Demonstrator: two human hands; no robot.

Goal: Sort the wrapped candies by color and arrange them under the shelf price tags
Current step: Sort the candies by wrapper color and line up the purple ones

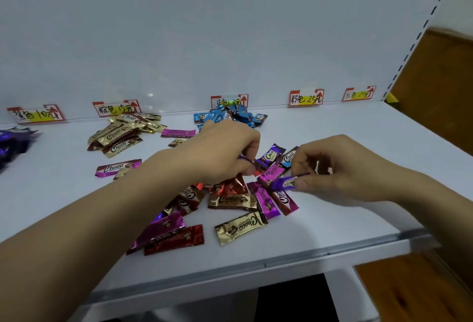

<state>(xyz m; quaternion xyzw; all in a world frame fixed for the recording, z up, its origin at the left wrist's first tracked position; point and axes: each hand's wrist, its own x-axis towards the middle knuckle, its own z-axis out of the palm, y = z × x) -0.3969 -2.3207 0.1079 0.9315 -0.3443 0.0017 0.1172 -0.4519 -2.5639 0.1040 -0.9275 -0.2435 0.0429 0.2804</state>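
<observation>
The right hand (343, 168) pinches a purple candy (282, 184) between thumb and fingertips, lifted just over the mixed heap (230, 198). The left hand (225, 150) has its fingers curled down on a second purple wrapper (247, 160). Only a thin edge of it shows, so I cannot tell more about this hold.

The heap lies in the middle of the white shelf (345, 122) below both hands: red, gold and magenta candies, some overlapping. Along the back wall stand five price tags. Under the first tag (35, 114) a purple pile (12, 142) lies at the left edge of the view. Under the second tag (115, 109) there is a gold pile (120, 134), and under the third tag (229, 101) a blue pile (230, 116) just behind the left hand. Two magenta candies lie apart – one (117, 168) in front of the gold pile, one (178, 132) to its right.
</observation>
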